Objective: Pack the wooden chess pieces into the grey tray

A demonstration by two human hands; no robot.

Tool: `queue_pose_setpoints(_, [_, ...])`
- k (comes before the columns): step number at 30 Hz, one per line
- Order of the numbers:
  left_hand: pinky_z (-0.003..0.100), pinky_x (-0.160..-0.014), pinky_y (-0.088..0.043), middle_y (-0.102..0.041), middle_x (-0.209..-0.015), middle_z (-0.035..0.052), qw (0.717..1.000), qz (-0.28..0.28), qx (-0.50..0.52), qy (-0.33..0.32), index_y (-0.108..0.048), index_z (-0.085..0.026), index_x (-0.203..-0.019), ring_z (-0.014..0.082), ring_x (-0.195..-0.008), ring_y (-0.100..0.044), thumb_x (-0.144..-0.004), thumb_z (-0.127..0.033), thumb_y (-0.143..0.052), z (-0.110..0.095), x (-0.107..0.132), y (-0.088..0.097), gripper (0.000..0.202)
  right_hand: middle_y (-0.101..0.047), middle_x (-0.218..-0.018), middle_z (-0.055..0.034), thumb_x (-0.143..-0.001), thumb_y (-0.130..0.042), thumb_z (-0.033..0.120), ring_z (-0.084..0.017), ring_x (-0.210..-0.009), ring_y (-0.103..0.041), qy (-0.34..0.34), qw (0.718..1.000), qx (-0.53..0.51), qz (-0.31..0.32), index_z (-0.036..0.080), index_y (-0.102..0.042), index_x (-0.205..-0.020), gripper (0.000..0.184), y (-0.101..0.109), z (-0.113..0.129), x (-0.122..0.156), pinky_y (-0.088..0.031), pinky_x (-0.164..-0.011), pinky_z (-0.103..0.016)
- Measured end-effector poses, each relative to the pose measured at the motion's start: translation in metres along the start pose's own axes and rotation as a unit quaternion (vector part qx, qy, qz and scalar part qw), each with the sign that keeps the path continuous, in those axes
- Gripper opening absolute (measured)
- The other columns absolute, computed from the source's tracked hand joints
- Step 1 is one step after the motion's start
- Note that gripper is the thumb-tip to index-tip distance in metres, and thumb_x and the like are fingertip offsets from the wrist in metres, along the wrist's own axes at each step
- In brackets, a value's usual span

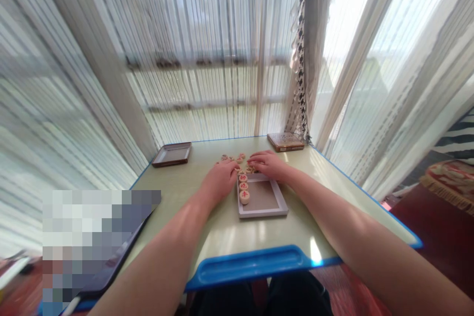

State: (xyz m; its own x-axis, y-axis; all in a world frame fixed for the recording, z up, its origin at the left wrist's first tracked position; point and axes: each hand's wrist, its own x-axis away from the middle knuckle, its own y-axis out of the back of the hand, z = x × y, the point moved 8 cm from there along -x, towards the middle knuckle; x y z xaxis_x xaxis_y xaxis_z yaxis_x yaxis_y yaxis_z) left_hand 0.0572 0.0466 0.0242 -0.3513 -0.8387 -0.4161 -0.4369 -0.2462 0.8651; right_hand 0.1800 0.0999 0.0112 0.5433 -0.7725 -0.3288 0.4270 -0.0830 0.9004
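Note:
A shallow grey box tray [281, 203] lies before me, with a column of round Chinese chess pieces [245, 197] bearing red characters along its left side. At the tray's far left corner, my left hand [221, 177] has its fingers curled together against a chess piece, partly hidden by the fingertips. My right hand [269, 164] is over the tray's far right edge, fingers stretched and slightly apart, its tips touching loose pieces [249, 169]. More loose pieces [240, 158] are scattered just beyond both hands.
An upturned box lid [172, 153] lies at the table's far left, and a closed flat box [285, 141] at the far right. A dark tablet-like device [122, 252] stands at the left edge. The pale table has a blue rim [255, 262]. Sheer curtains [207, 84] hang behind.

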Motion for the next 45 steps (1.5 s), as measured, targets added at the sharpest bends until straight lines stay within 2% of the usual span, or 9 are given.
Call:
queue_pose_setpoints(3, [0.027,-0.073,-0.040,-0.065,-0.084,0.0058,0.999,0.032,-0.018,0.000,-0.064,-0.019,-0.082,0.0176,-0.079,-0.057,-0.084,-0.026,-0.035,-0.001,0.003,-0.003,0.029,-0.062,-0.110,-0.0026,-0.084,-0.041,0.030,-0.017,-0.103,-0.049,0.013,1.000,0.015,0.019,0.022,-0.065,-0.101,0.030,-0.003,0.004,0.000,-0.029,-0.094,-0.032])
queue_pose_setpoints(6, [0.027,-0.066,-0.038,-0.065,-0.079,0.0057,0.998,0.033,-0.048,0.014,-0.062,-0.019,-0.073,0.0179,-0.073,-0.057,-0.084,-0.029,-0.034,0.000,0.004,-0.001,0.033,-0.064,-0.102,-0.0046,-0.083,-0.042,0.032,-0.020,-0.099,-0.050,0.003,0.999,0.038,0.002,0.021,-0.066,-0.098,0.030,0.001,0.003,0.002,-0.030,-0.091,-0.034])
queue_pose_setpoints(12, [0.027,-0.061,-0.036,-0.065,-0.075,0.0059,0.996,0.048,-0.071,0.021,-0.063,-0.019,-0.069,0.0173,-0.067,-0.055,-0.083,-0.031,-0.034,0.001,0.003,-0.005,0.034,-0.066,-0.089,-0.0038,-0.078,-0.048,0.034,-0.019,-0.086,-0.052,-0.038,0.999,0.020,-0.004,0.022,-0.067,-0.094,0.028,0.004,-0.004,0.003,-0.033,-0.085,-0.033])
queue_pose_setpoints(20, [0.026,-0.073,-0.040,-0.068,-0.084,0.0032,0.996,0.069,0.037,0.042,-0.068,-0.021,-0.082,0.0168,-0.077,-0.057,-0.078,-0.024,-0.039,0.010,0.001,-0.010,0.029,-0.064,-0.090,-0.0044,-0.075,-0.051,0.037,-0.021,-0.090,-0.050,-0.099,0.995,0.015,0.024,0.023,-0.067,-0.094,0.029,-0.001,-0.015,-0.001,-0.033,-0.087,-0.034])
queue_pose_setpoints(26, [0.024,-0.064,-0.038,-0.066,-0.069,0.0017,0.991,0.066,0.074,0.092,-0.068,-0.018,-0.074,0.0146,-0.066,-0.055,-0.075,-0.029,-0.042,0.021,0.001,-0.012,0.028,-0.063,-0.092,-0.0052,-0.074,-0.052,0.037,-0.021,-0.092,-0.051,-0.110,0.993,0.022,0.032,0.022,-0.069,-0.089,0.027,-0.001,-0.014,-0.003,-0.031,-0.089,-0.033])
queue_pose_setpoints(30, [0.023,-0.053,-0.036,-0.057,-0.049,-0.0005,0.979,0.092,0.117,0.138,-0.066,-0.017,-0.065,0.0123,-0.050,-0.049,-0.073,-0.033,-0.044,0.027,0.004,-0.017,0.029,-0.065,-0.085,-0.0048,-0.069,-0.057,0.038,-0.020,-0.089,-0.052,-0.134,0.991,-0.016,0.007,0.019,-0.066,-0.085,0.025,0.001,-0.020,-0.001,-0.037,-0.080,-0.030])
queue_pose_setpoints(35, [0.023,-0.049,-0.037,-0.057,-0.048,-0.0008,0.954,0.118,0.210,0.176,-0.066,-0.015,-0.069,0.0109,-0.044,-0.048,-0.071,-0.038,-0.048,0.030,0.006,-0.024,0.029,-0.065,-0.081,-0.0030,-0.067,-0.059,0.037,-0.015,-0.073,-0.055,-0.177,0.977,-0.108,-0.045,0.017,-0.062,-0.081,0.024,0.010,-0.030,0.007,-0.040,-0.064,-0.024])
queue_pose_setpoints(39, [0.023,-0.051,-0.039,-0.057,-0.048,-0.0009,0.943,0.118,0.244,0.195,-0.067,-0.016,-0.076,0.0110,-0.045,-0.050,-0.070,-0.039,-0.051,0.030,0.008,-0.026,0.029,-0.064,-0.078,-0.0018,-0.067,-0.059,0.039,-0.014,-0.072,-0.055,-0.162,0.976,-0.119,-0.078,0.018,-0.062,-0.078,0.024,0.020,-0.026,0.010,-0.039,-0.063,-0.024])
queue_pose_setpoints(45, [0.022,-0.047,-0.039,-0.057,-0.049,-0.0014,0.944,0.129,0.244,0.181,-0.064,-0.016,-0.066,0.0092,-0.041,-0.047,-0.070,-0.041,-0.051,0.027,0.008,-0.027,0.028,-0.064,-0.075,-0.0014,-0.067,-0.060,0.035,-0.015,-0.074,-0.053,-0.116,0.986,-0.100,-0.060,0.018,-0.062,-0.076,0.020,0.020,-0.013,0.010,-0.038,-0.065,-0.026])
